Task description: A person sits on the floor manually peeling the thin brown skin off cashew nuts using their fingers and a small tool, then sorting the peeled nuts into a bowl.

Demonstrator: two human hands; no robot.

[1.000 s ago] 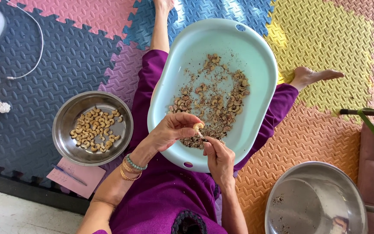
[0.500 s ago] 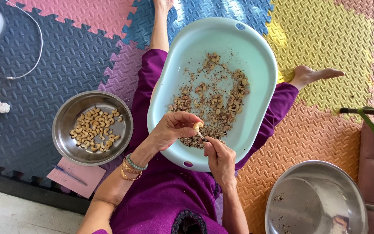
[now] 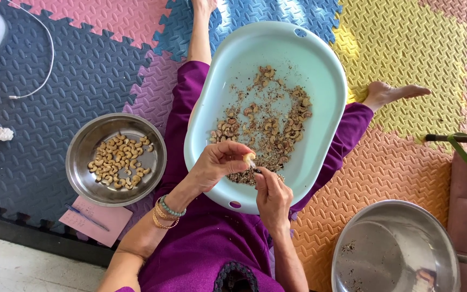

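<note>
Two hands meet over the near rim of the pale tray point(image 3: 320, 70): left hand point(image 3: 218, 162) pinches a cashew point(image 3: 249, 158), right hand point(image 3: 271, 196) closed on a small tool. A slip could nick fingers or split the kernel.

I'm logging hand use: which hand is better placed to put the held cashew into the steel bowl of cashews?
Probably the left hand: it pinches the cashew, and the steel bowl lies on its side. The right hand only touches the nut.
</note>
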